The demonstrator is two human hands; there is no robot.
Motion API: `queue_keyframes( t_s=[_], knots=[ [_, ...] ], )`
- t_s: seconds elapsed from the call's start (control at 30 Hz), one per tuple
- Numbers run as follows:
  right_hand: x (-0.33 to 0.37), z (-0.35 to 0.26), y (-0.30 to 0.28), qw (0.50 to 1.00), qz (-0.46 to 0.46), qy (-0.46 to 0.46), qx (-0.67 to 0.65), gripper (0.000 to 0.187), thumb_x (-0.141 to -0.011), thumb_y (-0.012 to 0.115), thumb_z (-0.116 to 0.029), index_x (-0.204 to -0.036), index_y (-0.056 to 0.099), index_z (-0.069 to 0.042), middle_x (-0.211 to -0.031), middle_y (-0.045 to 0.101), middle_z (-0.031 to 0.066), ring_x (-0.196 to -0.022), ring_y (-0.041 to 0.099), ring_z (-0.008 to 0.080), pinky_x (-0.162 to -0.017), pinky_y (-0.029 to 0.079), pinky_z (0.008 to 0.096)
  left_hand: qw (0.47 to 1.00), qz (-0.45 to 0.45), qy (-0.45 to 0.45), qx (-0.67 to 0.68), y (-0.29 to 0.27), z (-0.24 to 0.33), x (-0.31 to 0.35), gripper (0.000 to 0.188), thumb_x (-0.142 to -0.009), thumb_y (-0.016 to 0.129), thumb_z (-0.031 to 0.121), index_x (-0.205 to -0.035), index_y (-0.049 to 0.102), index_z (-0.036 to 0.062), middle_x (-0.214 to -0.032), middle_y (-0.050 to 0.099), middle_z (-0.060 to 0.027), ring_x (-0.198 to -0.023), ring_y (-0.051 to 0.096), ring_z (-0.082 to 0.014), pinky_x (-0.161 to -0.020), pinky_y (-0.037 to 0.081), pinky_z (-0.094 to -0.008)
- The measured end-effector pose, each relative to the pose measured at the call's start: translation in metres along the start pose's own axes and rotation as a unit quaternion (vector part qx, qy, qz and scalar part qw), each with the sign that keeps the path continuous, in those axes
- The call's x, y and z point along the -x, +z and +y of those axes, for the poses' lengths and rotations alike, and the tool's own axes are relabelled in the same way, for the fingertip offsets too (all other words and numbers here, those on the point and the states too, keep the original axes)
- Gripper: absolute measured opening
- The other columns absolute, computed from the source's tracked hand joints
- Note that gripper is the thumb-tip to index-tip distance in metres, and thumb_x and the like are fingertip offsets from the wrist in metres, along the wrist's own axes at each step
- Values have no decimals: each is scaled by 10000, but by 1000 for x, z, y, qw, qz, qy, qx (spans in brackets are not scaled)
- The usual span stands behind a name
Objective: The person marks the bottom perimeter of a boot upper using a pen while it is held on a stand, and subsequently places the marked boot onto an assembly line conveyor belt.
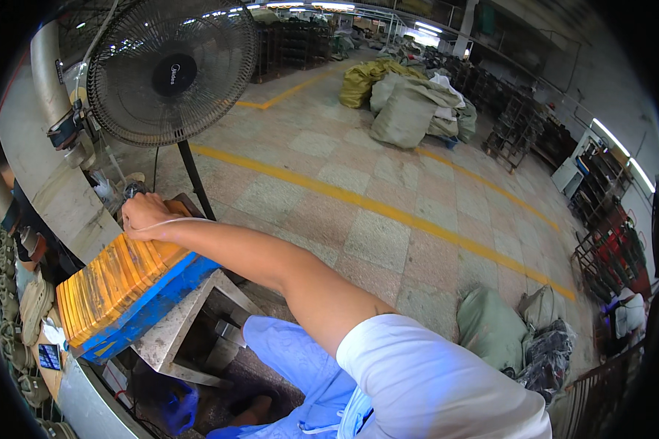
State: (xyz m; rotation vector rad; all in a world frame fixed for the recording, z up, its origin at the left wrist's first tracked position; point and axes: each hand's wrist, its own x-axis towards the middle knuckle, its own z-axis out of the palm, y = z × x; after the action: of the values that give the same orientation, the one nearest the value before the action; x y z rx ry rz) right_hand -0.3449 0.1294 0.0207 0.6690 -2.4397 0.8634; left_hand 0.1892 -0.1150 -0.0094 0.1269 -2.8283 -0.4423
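My right arm point(271, 256) reaches from the lower right across to the far end of a blue crate point(146, 314). In the crate a tightly packed row of thin yellow-orange slabs point(117, 289) stands on edge. My right hand point(145, 214) is closed over the far end of this row, with its back toward me. Its fingertips are mostly hidden, so what they grip does not show. A small dark object point(133, 189) sits just beyond the knuckles. My left hand is out of view.
The crate rests on a metal stand point(190, 329). A black pedestal fan point(172, 80) rises behind it. Khaki shoes point(36, 311) and a phone point(50, 356) lie at the left. Large sacks point(406, 110) stand on the tiled floor, with a green sack point(490, 329) at right.
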Motion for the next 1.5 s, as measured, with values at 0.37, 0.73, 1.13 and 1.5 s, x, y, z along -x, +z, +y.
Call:
queue_keyframes(
  t_s=[0.37,0.73,1.13,1.5],
  knots=[
    [0,3,1,1000,-11,8,22,122,-790,704,-180,-812,803,-113,-870,756,221,-882,732,430,-831,572,537,1000,-19,-6,-1,6,-3,3,311,-870,713,77,-1176,758,54,-928,720,-162,-857,641,-355,-836,523,-473],
    [3,-5,-19,998,-59,30,19,178,-808,708,-243,-924,819,-165,-963,776,191,-939,744,416,-867,589,522,1000,5,-18,5,13,-12,-6,270,-899,683,99,-1164,723,71,-1047,716,-191,-971,662,-383,-896,523,-487],
    [5,-9,-30,997,-63,16,30,239,-865,687,-257,-1001,821,-113,-991,779,198,-973,731,423,-908,568,525,994,84,-40,63,18,3,-1,239,-772,648,-100,-984,715,-12,-830,612,-169,-795,545,-371,-727,449,-456],
    [0,20,-16,996,-77,-39,20,257,-930,671,-242,-1079,795,-73,-1045,779,202,-1006,751,368,-886,570,440,995,77,-30,51,10,-17,-5,220,-803,781,22,-1006,778,103,-798,689,-65,-710,589,-285,-642,490,-399]
  ],
)
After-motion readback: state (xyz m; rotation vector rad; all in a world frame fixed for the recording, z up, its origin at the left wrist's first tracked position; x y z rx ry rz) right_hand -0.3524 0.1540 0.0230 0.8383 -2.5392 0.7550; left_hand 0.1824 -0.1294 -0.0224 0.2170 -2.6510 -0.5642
